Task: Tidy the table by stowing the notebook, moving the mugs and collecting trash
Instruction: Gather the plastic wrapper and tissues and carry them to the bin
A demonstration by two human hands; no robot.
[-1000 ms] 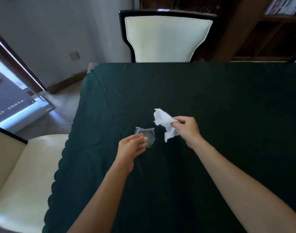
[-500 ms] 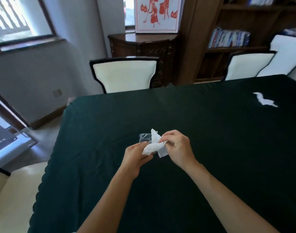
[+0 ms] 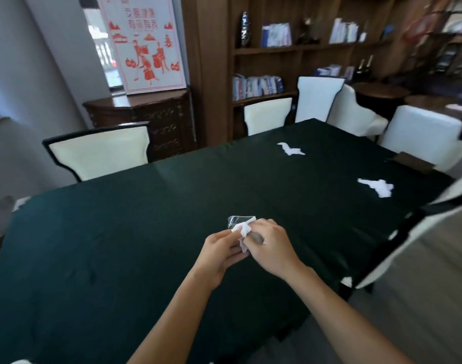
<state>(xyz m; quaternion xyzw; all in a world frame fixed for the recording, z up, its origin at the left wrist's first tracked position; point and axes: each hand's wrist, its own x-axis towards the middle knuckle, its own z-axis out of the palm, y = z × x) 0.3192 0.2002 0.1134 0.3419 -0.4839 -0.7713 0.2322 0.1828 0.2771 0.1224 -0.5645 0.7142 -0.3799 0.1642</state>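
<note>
Both hands meet just above the dark green tablecloth point(image 3: 119, 245). Left hand point(image 3: 219, 252) pinches a clear crumpled plastic cup point(image 3: 236, 221); right hand point(image 3: 270, 245) is closed w/ fingertips stuffing a white tissue point(image 3: 244, 228) into it. Cup looks thin, light and easily crushed, so best held by the rim w/ gentle squeeze. Tissue is soft, weightless and compressible, so a pinch anywhere works. Two more tissue scraps lie ahead-right of the hands: nearer scrap point(image 3: 376, 186), farther scrap point(image 3: 290, 149), both well apart from them. Cloth is soft, may drag. Cream chairs point(image 3: 101, 153) ring the table, bookshelves point(image 3: 290, 61) beyond.
</note>
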